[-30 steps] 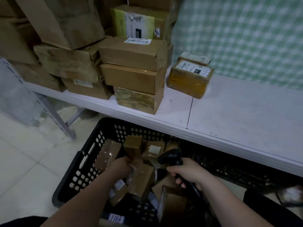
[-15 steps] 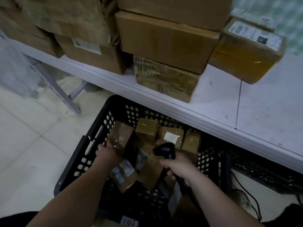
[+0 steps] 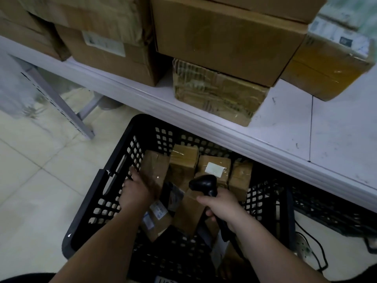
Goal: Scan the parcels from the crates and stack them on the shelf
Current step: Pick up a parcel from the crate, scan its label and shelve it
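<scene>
At the bottom edge of the view, a white tag [image 3: 163,280] on the near wall of the black crate [image 3: 98,201] carries handwriting cropped too far to read. The right hand [image 3: 222,207] is wrapped tight around the handle of a black barcode scanner [image 3: 204,183], whose head sits over the parcels. The left hand [image 3: 135,193] lies against a taped brown parcel [image 3: 155,168] by the crate's left wall, fingers running down its outer side; blur hides whether they clamp it. Between the forearms lies a parcel with blue-printed labels [image 3: 157,217], the print too small to read. Toward the far wall stands a parcel with a white label [image 3: 214,168] that looks blank. Beyond the crate runs the white shelf [image 3: 336,139]. On it a crumpled taped box [image 3: 216,94] bears a large plain carton [image 3: 224,41]. To the left is a box with a smeared white label [image 3: 106,54]. To the right sits a yellow-taped parcel [image 3: 326,70] whose shipping label shows a dark square code, not legible.
</scene>
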Motion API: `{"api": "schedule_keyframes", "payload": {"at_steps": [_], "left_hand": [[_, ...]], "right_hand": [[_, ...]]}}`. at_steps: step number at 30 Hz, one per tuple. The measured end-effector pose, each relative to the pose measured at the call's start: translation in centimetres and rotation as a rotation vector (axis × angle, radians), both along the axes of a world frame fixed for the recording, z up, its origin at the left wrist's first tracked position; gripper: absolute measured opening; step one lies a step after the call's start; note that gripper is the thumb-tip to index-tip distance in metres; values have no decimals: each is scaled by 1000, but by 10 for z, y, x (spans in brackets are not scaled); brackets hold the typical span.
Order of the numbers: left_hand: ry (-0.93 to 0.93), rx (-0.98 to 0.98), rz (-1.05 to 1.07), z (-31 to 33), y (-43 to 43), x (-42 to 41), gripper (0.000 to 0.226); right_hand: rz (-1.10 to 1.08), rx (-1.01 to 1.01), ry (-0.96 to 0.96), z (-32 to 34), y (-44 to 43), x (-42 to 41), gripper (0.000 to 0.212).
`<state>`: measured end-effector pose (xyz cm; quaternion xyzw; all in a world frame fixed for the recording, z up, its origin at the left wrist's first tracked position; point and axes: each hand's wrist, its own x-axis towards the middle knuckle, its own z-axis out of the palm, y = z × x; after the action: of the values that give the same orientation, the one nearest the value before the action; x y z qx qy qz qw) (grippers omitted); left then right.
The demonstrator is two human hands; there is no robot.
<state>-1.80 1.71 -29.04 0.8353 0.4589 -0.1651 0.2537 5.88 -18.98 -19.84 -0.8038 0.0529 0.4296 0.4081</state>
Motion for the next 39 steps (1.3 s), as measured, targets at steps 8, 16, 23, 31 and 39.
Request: {"api": "schedule_keyframes", "payload": {"at_steps": [8, 16, 23, 31, 39], "left_hand": [[51, -154, -92, 19, -19, 7, 111], [67, -185, 170, 0, -23, 10, 127], [53, -193, 220, 2, -20, 11, 124], [-123, -463, 463, 42, -11, 3, 102], [-337, -816, 389, 145, -41, -36, 43]], "right_hand": [[-10, 38, -9, 19, -15, -13, 10], [6, 43, 25, 8, -6, -11, 14], [-40, 34, 47, -6, -2, -4, 15], [-133, 84, -9, 5, -11, -10, 18], [-229, 274, 11, 61, -34, -35, 26]]}}
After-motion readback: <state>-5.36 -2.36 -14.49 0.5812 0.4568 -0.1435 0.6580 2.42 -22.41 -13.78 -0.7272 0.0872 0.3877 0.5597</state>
